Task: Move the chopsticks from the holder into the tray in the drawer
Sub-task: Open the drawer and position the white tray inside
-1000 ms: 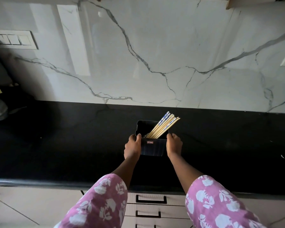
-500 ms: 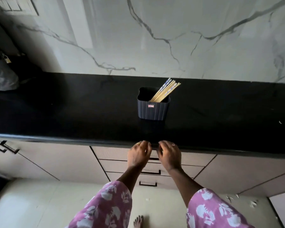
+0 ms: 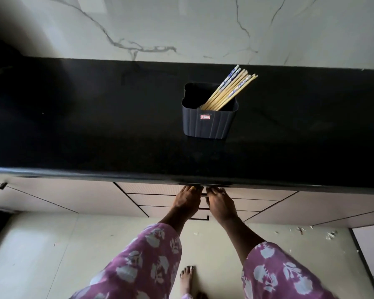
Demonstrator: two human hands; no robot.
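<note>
A: Why are both hands so low?

B: The left hand [image 3: 187, 198] and right hand [image 3: 219, 203] reach under the near lip of the black surface [image 3: 95, 130], at the top drawer [image 3: 151, 188]. I judge it must open before anything moves. The fingertips are hidden, so I cannot tell whether either grip has closed on anything.

A: And the chopsticks [image 3: 229, 91]?

B: In the dark holder [image 3: 207, 124], leaning far-right, well apart from the hands.

A: Any writing?

B: A small red label [image 3: 205, 117] on the holder's near face, too small to read.
</note>
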